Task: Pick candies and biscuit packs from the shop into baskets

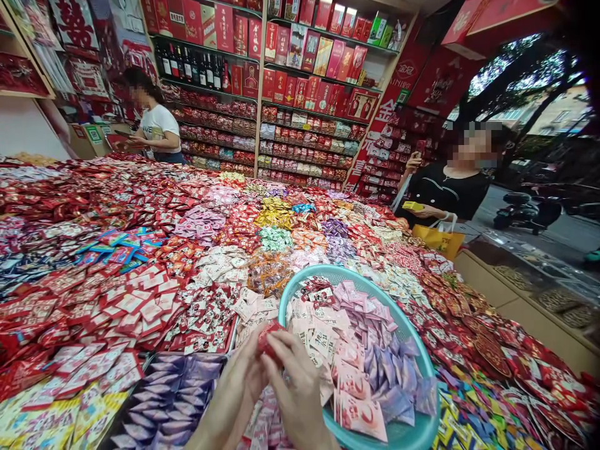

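Both of my hands are together at the lower middle, around a small red wrapped sweet packet (268,339). My left hand (238,382) closes on it from the left, and my right hand (296,375) grips it from the right with bent fingers. Part of the packet is hidden by the fingers. Just right of my hands stands a turquoise plastic basket (424,350), partly overlapped by my right hand. Inside lie pale pink packets (321,337), lilac packets (365,306), purple packets (394,369) and a few dark red ones (315,292).
Piles of wrapped sweets (140,300) cover the wide display. A dark tray of purple packets (169,400) lies left of my forearms. Shelves (257,94) with boxes and bottles stand behind. One person (159,122) is at the back left, another (445,187) at the right with a yellow bag (438,239).
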`<state>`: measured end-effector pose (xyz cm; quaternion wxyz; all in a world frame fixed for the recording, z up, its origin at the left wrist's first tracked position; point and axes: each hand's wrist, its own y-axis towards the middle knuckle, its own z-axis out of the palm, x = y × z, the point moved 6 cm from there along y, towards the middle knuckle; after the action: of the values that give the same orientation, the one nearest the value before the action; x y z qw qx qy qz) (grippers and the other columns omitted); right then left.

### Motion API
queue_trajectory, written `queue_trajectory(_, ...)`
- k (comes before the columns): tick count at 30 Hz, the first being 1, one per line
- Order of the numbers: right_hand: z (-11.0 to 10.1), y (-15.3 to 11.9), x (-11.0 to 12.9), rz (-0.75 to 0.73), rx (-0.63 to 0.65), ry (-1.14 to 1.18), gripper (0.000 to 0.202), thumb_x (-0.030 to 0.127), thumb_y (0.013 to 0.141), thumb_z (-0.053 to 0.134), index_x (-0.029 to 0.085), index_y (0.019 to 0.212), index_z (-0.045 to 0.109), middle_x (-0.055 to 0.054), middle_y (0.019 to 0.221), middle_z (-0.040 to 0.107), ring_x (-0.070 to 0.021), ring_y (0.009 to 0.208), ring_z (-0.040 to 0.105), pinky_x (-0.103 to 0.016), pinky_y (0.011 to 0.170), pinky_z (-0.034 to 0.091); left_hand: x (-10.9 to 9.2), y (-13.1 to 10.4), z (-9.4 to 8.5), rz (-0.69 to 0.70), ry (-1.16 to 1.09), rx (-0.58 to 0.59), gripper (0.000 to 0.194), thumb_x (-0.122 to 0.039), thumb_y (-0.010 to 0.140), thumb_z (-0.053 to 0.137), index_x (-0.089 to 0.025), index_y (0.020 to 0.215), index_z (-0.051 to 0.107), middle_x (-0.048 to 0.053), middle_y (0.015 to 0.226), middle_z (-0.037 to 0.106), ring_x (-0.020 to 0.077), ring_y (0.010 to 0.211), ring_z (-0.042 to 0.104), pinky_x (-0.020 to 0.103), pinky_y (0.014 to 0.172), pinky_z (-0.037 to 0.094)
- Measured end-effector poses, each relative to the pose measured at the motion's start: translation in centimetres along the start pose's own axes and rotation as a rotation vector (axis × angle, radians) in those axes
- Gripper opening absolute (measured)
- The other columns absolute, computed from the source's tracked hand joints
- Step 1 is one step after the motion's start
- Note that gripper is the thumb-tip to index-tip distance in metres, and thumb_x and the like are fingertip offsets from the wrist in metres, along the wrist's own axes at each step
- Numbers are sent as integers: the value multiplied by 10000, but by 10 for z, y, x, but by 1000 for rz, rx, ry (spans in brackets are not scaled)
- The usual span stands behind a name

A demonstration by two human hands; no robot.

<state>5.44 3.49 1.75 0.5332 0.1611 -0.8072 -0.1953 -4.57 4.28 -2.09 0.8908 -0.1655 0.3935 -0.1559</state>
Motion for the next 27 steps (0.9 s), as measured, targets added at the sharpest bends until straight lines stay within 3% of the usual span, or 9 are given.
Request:
queue_trajectory(2,4,-6,4,-65,39,-24,384,160,845,531,270,1213,532,-74,1166,560,-193,1079,516,-335,922,438,0,-1,-3,-22,-59,-50,314,-253,808,581,-200,1117,595,70,1272,551,201,1175,504,261,919,470)
queue_trajectory(4,-4,-7,2,-41,-30,-9,335,162,851,520,272,1166,560,-64,1119,579,-185,1048,531,-324,900,446,-5,-1,-2,5,-81,-43,280,-193,797,592,-178,1076,617,84,1218,591,221,1134,541,286,907,485)
queue_trajectory(8,-28,1,-22,266,-236,105,220,279,858,524,237,1061,600,-62,1056,588,-177,925,554,-310,817,458,-13,0,8,21,-76,111,264,-237,824,570,-150,1069,616,107,1174,614,268,1040,601,355,870,511)
queue_trajectory(11,-21,6,-41,522,-124,341,299,400,824,555,196,1034,614,-51,906,617,-148,706,546,-271,642,462,-11,0,9,-3,14,149,276,-292,820,579,-164,1063,611,100,1191,602,264,969,633,342,814,526)
queue_trajectory(14,-12,6,-44,585,-23,466,251,409,810,574,178,845,663,-11,719,583,-131,630,511,-245,579,424,-5,-1,7,-29,166,155,352,-345,797,604,-182,1107,577,107,1207,582,247,910,652,322,756,528)
queue_trajectory(16,-18,6,-38,492,-76,392,205,362,825,568,188,783,670,-13,738,574,-143,699,529,-256,639,432,-3,-1,3,-11,256,111,420,-381,791,604,-209,1167,527,106,1235,555,231,895,653,310,726,520)
queue_trajectory(19,-30,6,-17,212,-120,144,164,243,860,526,248,915,680,-34,869,582,-165,840,541,-285,730,440,-1,-2,0,-27,271,76,472,-467,816,529,-220,1214,476,115,1255,530,230,901,643,314,686,512)
queue_trajectory(23,-26,-2,10,-196,35,-161,384,102,830,533,344,1121,603,-43,1011,580,-166,855,520,-306,718,448,2,-3,5,-164,123,185,477,-508,836,461,-180,1174,532,127,1233,552,270,1024,589,315,665,512)
queue_trajectory(27,-18,-14,11,-252,117,-172,464,129,791,599,347,1197,538,-56,1184,520,-211,1026,491,-366,842,434,-11,1,1,-48,111,99,355,-309,797,599,-216,1140,590,41,1250,566,212,1207,460,241,848,466)
